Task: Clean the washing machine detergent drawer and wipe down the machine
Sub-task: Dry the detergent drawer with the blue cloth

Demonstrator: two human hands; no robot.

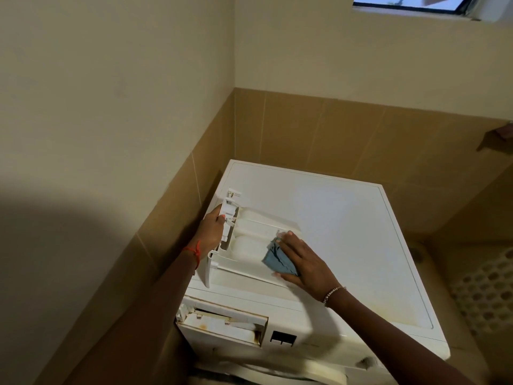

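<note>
The white detergent drawer (251,240) lies pulled out on top of the white washing machine (347,234), at its left side. My left hand (212,232) grips the drawer's left end, thumb on its plastic rim. My right hand (302,262) presses a folded blue cloth (277,259) onto the drawer's right part, fingers spread over the cloth. The empty drawer slot (222,323) gapes in the machine's front left corner, with brownish stains along its edges.
The machine stands in a corner, with tan tiled walls (177,218) close on the left and behind. A white perforated laundry basket (488,284) stands to the right. A small control panel (283,339) sits beside the slot. A window (410,2) is high up.
</note>
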